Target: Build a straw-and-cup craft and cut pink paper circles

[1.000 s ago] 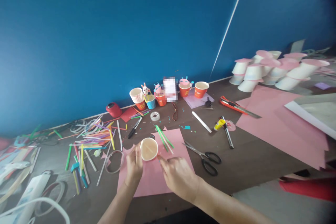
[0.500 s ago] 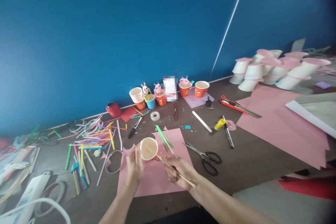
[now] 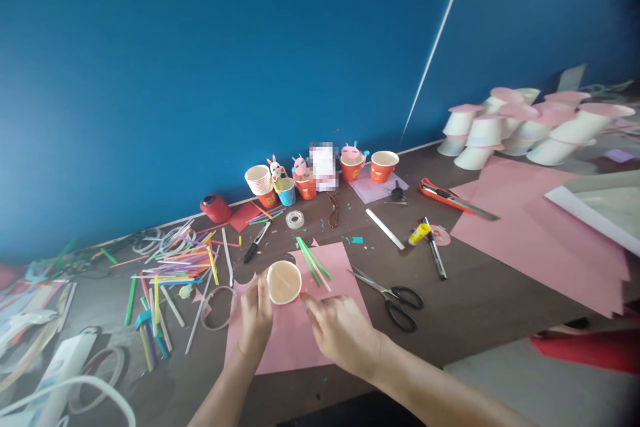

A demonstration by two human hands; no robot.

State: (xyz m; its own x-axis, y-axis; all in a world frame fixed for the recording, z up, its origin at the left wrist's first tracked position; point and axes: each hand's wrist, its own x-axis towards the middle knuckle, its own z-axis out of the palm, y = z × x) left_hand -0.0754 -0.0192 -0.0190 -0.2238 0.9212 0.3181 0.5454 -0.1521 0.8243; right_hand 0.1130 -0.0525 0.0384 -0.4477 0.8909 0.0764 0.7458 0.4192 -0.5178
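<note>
My left hand [image 3: 257, 313] is wrapped round the left side of a paper cup [image 3: 285, 283], its open mouth tilted up toward me. The cup's pale inside shows, with a thin line across its bottom. My right hand [image 3: 345, 333] is closed, knuckles up, its fingertips at the cup's right wall; whatever they pinch is hidden. Both hands are above a pink paper sheet [image 3: 295, 347]. Several green and white straws [image 3: 314, 263] lie on the sheet behind the cup. Black-handled scissors [image 3: 393, 297] rest on the table right of the sheet.
Coloured straws [image 3: 180, 260] spread across the left, near a tape roll [image 3: 219, 308]. Along the wall stand stacked cups [image 3: 259, 180] and decorated cups [image 3: 353, 167]. To the right lie a box cutter [image 3: 457, 199], a glue stick [image 3: 419, 235], pink sheets [image 3: 540, 227] and white cups [image 3: 477, 140].
The thin stick in my right hand no longer shows. That hand has turned knuckles up, with its fingertips at the cup's wall. My left hand keeps the cup in nearly the same place.
</note>
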